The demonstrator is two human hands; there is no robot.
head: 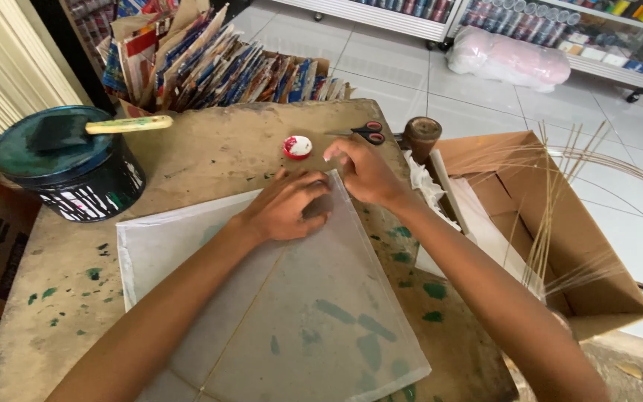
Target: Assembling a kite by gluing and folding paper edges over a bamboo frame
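Observation:
A large sheet of thin white paper (277, 298) lies on a worn brown tabletop (210, 149), with a thin stick running under it along a diagonal. My left hand (286, 207) presses flat on the sheet's far corner, fingers curled over it. My right hand (362, 170) pinches the paper's edge at that same corner, fingertips bent down. A small red and white cap (297, 147) sits just beyond both hands. Black and red scissors (366, 133) lie a little further back.
A dark paint can (76, 167) with a foam brush (94, 128) on its lid stands at the left. Stacked coloured papers (210, 63) fill a box behind. An open cardboard box (552, 216) with thin sticks (552, 216) sits at right, beside a wooden handle (420, 135). Green stains dot the table.

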